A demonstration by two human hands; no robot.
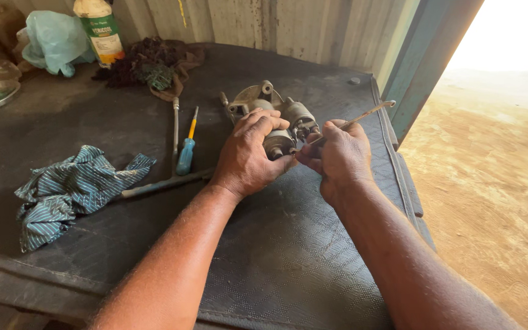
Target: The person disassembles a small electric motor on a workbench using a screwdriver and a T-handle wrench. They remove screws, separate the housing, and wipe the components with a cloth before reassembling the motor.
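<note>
motor (276, 116): dull grey cast metal, grimy
mat (288, 244): black rubber, matt, textured
rag (68, 192), 9 o'clock: striped cloth
screwdriver (186, 153): glossy plastic handle

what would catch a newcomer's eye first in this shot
The two hands meet at the centre of the dark rubber mat: the left hand grips a grey metal motor part, and the right hand holds a thin metal tool against it. To the left lie a striped blue rag and a blue screwdriver with a yellow neck. Bright sandy ground shows at the right.
</note>
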